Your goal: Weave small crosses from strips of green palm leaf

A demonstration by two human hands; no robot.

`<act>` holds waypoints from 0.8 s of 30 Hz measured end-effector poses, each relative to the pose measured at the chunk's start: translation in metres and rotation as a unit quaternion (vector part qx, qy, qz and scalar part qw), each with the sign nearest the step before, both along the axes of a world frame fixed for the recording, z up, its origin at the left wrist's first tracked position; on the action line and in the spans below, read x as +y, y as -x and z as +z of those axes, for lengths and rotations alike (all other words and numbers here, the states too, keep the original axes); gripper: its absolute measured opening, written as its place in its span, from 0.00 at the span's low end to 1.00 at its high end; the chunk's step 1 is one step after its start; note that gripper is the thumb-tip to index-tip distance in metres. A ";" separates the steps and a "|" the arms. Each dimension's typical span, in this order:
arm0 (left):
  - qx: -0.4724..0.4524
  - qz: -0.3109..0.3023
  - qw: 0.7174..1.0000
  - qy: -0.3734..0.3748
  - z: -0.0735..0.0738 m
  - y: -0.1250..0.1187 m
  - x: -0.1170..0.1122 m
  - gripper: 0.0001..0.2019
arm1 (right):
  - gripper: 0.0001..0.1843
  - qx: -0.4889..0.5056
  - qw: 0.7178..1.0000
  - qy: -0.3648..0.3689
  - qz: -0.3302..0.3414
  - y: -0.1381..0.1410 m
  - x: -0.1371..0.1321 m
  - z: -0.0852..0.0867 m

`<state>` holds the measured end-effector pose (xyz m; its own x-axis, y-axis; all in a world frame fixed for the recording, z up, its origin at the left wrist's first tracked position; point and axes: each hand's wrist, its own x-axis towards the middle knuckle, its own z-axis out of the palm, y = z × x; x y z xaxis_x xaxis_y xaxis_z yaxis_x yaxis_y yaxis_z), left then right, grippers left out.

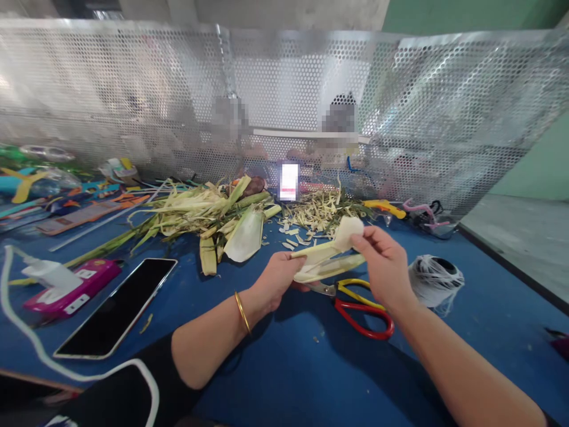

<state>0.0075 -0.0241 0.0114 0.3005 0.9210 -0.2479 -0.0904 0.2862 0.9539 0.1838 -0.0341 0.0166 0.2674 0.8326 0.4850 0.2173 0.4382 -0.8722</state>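
Note:
My left hand [281, 277] is closed around one end of a folded pale green husk strip [326, 260], above the blue table. At the other end, my right hand [386, 267] pinches the whitish, broad tip between thumb and fingers. Below the strip lies a pair of scissors [363, 311] with one yellow and one red handle; their blades run toward my left hand and are partly hidden. To the right of my right hand is a spool of white string [435, 280]. A wide whitish husk piece [245, 234] lies beyond my left hand.
Behind are a heap of husks and stalks [191, 207] and chopped scraps [324, 210]. On the left lie a phone [120, 308], a magenta power strip [75, 290] and a white cable [42, 356]. A perforated metal screen [284, 77] borders the far edge; a yellow tool [384, 207] lies nearby.

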 end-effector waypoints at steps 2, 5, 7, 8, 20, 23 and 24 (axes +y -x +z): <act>0.005 0.022 1.000 0.003 0.001 0.002 0.003 0.09 | 0.09 0.137 0.990 -0.012 -0.001 -0.006 0.005 0.006; 0.009 0.056 0.998 0.009 0.002 0.005 0.007 0.09 | 0.11 0.253 0.967 -0.006 -0.008 -0.018 0.011 0.013; 0.011 0.063 0.998 0.014 0.002 0.006 0.010 0.10 | 0.12 0.287 0.958 -0.002 -0.021 -0.026 0.014 0.017; 0.012 0.065 0.998 0.017 0.002 0.006 0.011 0.09 | 0.12 0.296 0.954 -0.006 -0.035 -0.030 0.015 0.017; 0.014 0.160 0.986 0.054 0.003 0.014 0.022 0.10 | 0.06 0.267 0.941 -0.116 -0.170 -0.050 0.016 0.024; -0.005 0.175 0.982 0.069 0.003 0.015 0.025 0.12 | 0.05 0.163 0.952 -0.118 -0.229 -0.051 0.020 0.020; -0.010 0.180 0.981 0.066 0.003 0.015 0.025 0.12 | 0.06 0.097 0.955 -0.114 -0.257 -0.052 0.022 0.017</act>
